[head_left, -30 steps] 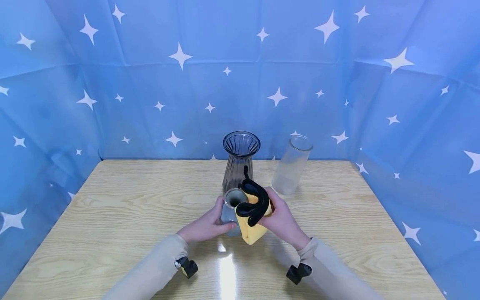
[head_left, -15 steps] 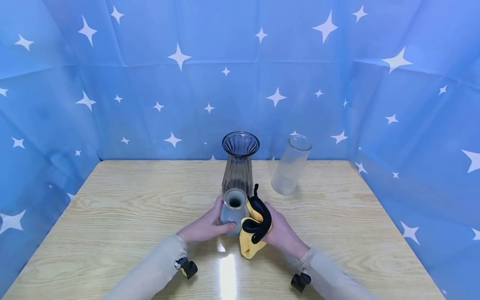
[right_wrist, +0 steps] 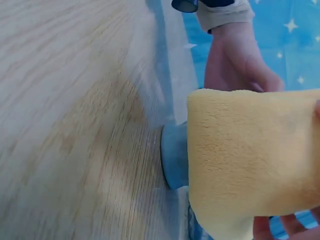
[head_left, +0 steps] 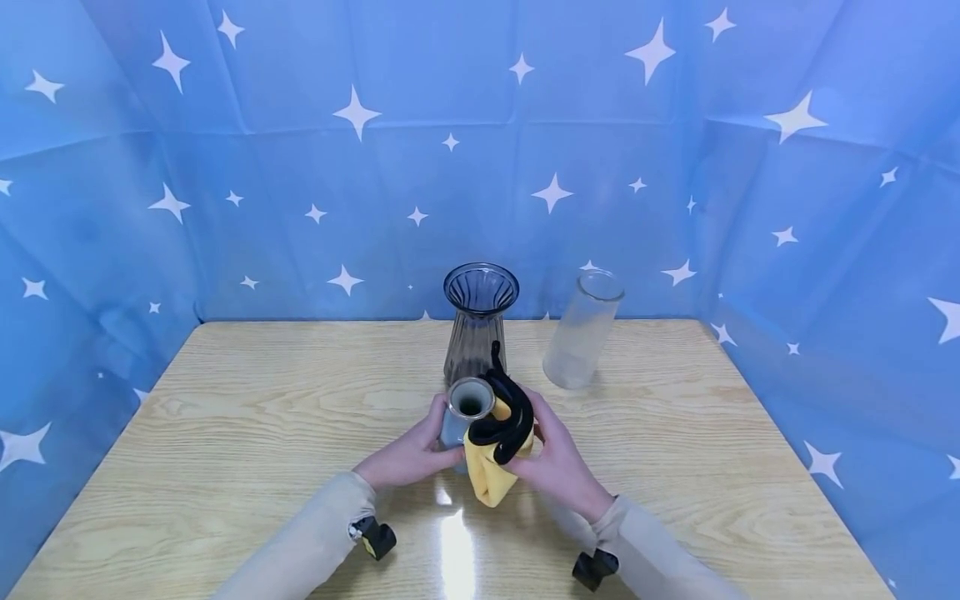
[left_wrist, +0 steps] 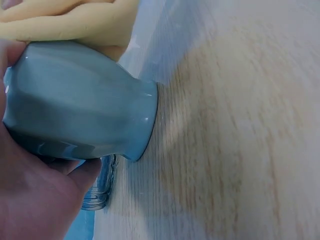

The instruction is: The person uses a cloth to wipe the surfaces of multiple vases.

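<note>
A small grey-blue glazed vase (head_left: 453, 429) stands upright on the wooden table, its round mouth facing up. My left hand (head_left: 407, 450) grips it from the left, thumb at the front. In the left wrist view the vase (left_wrist: 75, 102) shows a rounded body and a flared foot on the tabletop. My right hand (head_left: 561, 462) holds a soft yellow fleecy cloth (head_left: 489, 479) with thick black trim against the vase's right side. In the right wrist view the cloth (right_wrist: 240, 155) covers most of the vase, leaving its foot (right_wrist: 175, 156) visible.
Just behind the held vase stands a ribbed dark glass vase (head_left: 480, 325) with a flared rim. A clear, frosted-looking glass cylinder (head_left: 583, 333) stands behind to the right. A blue star-patterned curtain (head_left: 315, 167) borders the wooden table (head_left: 262, 400) at the back and sides.
My right hand with the cloth came down and toward me along the vase's right side, then moved partly back up and left. My left hand has kept its grip with little movement.
</note>
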The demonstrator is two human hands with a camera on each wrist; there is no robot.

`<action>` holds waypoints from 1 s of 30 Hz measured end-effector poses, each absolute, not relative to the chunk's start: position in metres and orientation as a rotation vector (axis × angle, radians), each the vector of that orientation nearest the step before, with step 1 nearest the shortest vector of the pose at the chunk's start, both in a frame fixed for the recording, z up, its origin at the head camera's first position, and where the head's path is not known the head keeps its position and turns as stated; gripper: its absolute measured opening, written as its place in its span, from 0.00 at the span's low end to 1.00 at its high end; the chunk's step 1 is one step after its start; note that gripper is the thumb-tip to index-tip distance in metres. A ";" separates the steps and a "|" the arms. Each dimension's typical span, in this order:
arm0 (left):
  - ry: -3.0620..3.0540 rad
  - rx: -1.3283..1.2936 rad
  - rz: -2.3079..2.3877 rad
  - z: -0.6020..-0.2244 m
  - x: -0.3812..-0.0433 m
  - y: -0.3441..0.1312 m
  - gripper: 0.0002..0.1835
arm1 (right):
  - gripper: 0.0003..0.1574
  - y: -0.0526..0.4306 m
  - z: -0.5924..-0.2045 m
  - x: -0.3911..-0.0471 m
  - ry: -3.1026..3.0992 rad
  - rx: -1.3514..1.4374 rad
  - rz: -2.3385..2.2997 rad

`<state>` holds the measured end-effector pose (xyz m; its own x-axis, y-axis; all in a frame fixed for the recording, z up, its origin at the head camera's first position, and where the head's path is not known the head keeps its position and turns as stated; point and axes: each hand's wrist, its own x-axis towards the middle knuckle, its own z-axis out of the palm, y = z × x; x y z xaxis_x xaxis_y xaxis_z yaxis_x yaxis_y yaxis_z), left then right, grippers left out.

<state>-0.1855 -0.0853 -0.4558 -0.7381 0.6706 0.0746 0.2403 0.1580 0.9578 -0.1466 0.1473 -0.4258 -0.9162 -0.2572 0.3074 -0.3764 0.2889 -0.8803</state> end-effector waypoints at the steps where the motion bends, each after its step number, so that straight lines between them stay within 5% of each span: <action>1: 2.068 0.878 1.611 -0.455 -0.185 -0.085 0.34 | 0.49 0.146 -0.426 -0.147 -2.445 0.592 1.696; 20: 2.123 0.881 1.583 -0.456 -0.186 -0.088 0.34 | 0.42 0.159 -0.462 -0.154 -2.546 0.674 1.620; 30: 2.085 0.877 1.590 -0.456 -0.187 -0.088 0.39 | 0.32 0.160 -0.445 -0.158 -2.457 0.552 1.868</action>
